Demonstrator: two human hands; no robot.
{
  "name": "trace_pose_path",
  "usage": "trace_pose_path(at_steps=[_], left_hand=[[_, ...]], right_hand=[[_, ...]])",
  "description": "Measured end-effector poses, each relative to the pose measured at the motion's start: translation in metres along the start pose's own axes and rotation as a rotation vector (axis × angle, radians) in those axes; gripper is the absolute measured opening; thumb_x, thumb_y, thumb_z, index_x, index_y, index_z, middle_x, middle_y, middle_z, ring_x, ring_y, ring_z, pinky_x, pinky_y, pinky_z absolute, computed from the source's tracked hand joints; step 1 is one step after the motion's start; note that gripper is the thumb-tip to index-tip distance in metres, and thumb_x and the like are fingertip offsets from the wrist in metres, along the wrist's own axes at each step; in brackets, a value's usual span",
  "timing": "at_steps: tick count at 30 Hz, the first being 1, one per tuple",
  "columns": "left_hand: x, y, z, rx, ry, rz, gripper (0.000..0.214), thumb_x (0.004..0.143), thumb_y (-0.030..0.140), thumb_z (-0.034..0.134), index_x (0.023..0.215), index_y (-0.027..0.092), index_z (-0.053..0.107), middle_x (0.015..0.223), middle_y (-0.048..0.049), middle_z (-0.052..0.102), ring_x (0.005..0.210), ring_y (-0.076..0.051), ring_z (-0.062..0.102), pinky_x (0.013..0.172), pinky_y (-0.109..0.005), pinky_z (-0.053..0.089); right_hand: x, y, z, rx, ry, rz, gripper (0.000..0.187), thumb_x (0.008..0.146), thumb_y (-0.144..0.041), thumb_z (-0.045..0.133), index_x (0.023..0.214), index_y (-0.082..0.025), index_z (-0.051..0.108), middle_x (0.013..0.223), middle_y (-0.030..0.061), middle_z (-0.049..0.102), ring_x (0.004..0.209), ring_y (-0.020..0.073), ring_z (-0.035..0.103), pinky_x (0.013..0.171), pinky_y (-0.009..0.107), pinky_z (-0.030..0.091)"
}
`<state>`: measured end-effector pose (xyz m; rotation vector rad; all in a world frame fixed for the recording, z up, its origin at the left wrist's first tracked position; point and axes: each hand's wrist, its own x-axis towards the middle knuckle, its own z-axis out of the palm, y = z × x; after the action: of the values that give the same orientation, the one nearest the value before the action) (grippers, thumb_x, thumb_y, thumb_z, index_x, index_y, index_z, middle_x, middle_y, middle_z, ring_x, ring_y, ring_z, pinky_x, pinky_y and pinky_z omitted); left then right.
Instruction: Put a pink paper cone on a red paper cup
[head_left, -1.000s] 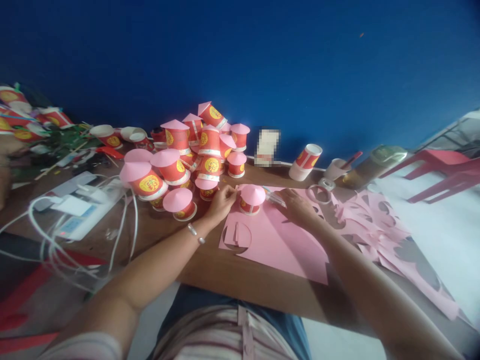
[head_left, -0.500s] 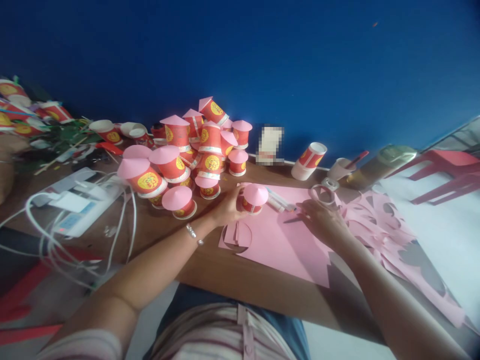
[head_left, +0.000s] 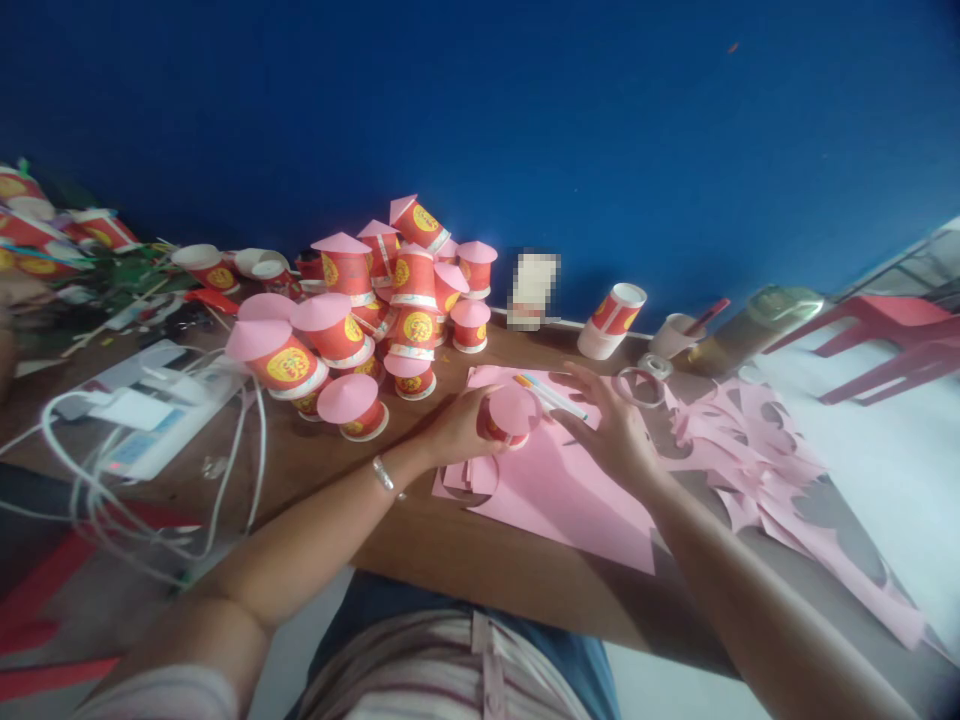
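My left hand is wrapped round the side of a small red paper cup topped with a pink paper cone. To its right, my right hand holds nothing; its fingers are spread and reach toward that cup without touching it. Between the two hands lie a few pens on a large pink paper sheet. Small cut pieces of pink paper rest on the sheet's left end, just below my left hand.
Several cone-topped red cups are piled to the left. A power strip with white cables sits beyond them. On the right are a tape roll, pink paper scraps, a cup holding a red-handled tool and a bottle.
My right hand has moved left from beside the tape roll toward the cup, its fingers now spread. A dark pointed blade seen under it before no longer shows. My left hand keeps its hold.
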<state>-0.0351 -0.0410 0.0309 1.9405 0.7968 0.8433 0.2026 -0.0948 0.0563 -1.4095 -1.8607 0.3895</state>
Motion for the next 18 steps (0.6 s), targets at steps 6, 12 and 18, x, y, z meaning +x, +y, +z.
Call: trace_pose_path(at_steps=[6, 12, 18], left_hand=[[-0.005, -0.012, -0.004, -0.006, 0.045, -0.014, 0.094, 0.058, 0.036, 0.095, 0.142, 0.022, 0.056, 0.142, -0.0153, 0.062, 0.132, -0.040, 0.057, 0.114, -0.054, 0.045], [-0.004, -0.011, -0.002, -0.048, 0.047, -0.013, 0.090, 0.062, 0.036, 0.094, 0.143, 0.023, 0.056, 0.136, -0.0142, 0.066, 0.124, -0.037, 0.064, 0.106, -0.048, 0.052], [0.000, -0.005, -0.001, -0.098, -0.039, -0.059, 0.050, 0.075, 0.038, 0.085, 0.120, 0.022, 0.070, 0.111, -0.0076, 0.076, 0.099, -0.028, 0.070, 0.089, -0.042, 0.058]], right_hand=[[-0.008, 0.003, 0.021, 0.111, 0.044, -0.062, 0.066, 0.096, -0.043, 0.067, 0.153, -0.025, 0.039, 0.140, 0.0158, 0.067, 0.131, 0.0315, 0.063, 0.108, 0.055, 0.054], [-0.017, 0.011, 0.032, 0.127, 0.096, -0.108, 0.061, 0.099, -0.038, 0.063, 0.153, -0.025, 0.036, 0.136, 0.0168, 0.067, 0.130, 0.0305, 0.064, 0.108, 0.058, 0.052], [-0.017, 0.027, 0.032, 0.153, 0.166, 0.066, 0.051, 0.099, -0.039, 0.060, 0.146, -0.024, 0.045, 0.127, 0.0145, 0.070, 0.113, 0.0292, 0.067, 0.091, 0.053, 0.061]])
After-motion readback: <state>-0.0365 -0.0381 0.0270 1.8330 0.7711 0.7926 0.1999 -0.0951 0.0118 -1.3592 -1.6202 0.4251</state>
